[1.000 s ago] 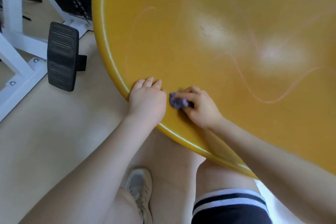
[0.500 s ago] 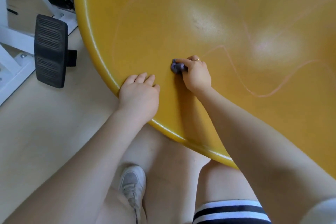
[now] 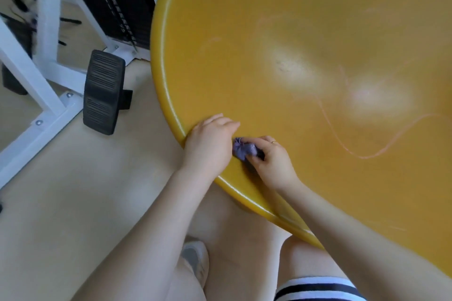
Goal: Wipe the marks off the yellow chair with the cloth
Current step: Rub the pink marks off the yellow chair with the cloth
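At floor, left of chair: black ribbed pedal (image 3: 104, 91) beside white frame (image 3: 46, 107).
Left hand (image 3: 208, 140): rested on yellow chair (image 3: 305, 32) rim, fingers loosely curved.
Cloth (image 3: 243, 149): bunched, near front-left rim.
Right hand (image 3: 271, 160): gripped cloth against seat.
Marks (image 3: 381, 151): pink, toward right.

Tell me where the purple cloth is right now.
In the head view, the purple cloth sits bunched on the yellow chair near its front rim, pinched by the right hand, beside the left hand.

Both hands low, side by side.
Left hand (image 3: 208, 140) lies flat, fingers relaxed; right hand (image 3: 271, 161), just beside it, curls its fingers tight.
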Demonstrator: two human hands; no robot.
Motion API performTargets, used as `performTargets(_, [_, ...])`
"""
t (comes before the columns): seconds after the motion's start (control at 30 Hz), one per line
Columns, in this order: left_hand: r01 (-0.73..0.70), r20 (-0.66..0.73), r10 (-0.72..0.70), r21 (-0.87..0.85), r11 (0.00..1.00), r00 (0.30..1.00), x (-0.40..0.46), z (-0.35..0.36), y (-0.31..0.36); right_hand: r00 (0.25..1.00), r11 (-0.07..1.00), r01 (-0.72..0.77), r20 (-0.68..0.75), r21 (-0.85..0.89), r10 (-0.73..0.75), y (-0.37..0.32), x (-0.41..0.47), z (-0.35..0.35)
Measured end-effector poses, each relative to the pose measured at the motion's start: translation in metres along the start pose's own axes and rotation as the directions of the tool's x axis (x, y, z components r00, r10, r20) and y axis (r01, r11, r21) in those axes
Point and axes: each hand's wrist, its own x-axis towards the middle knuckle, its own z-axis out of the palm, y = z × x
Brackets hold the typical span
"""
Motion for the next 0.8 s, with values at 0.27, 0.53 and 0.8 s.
performTargets(0.27, [0.186, -0.205, -0.415, -0.662, 0.726, 0.887, -0.010, -0.047, -0.059, 0.977, 0.894, -0.132, -0.096, 0.429, 0.190, -0.097, 0.040, 0.041])
performTargets(0.53, [0.125, -0.096, -0.462, -0.897, 0.425, 0.882, -0.012, -0.034, -0.071, 0.966, 0.758, 0.005, -0.200, 0.652, 0.165, -0.175, 0.088, 0.035])
performTargets(0.8, [0.097, -0.205, -0.472, -0.837, 0.539, 0.857, 0.000, -0.038, -0.064, 0.935, 0.897, -0.068, -0.286, 0.438, 0.210, -0.118, 0.099, 0.045])
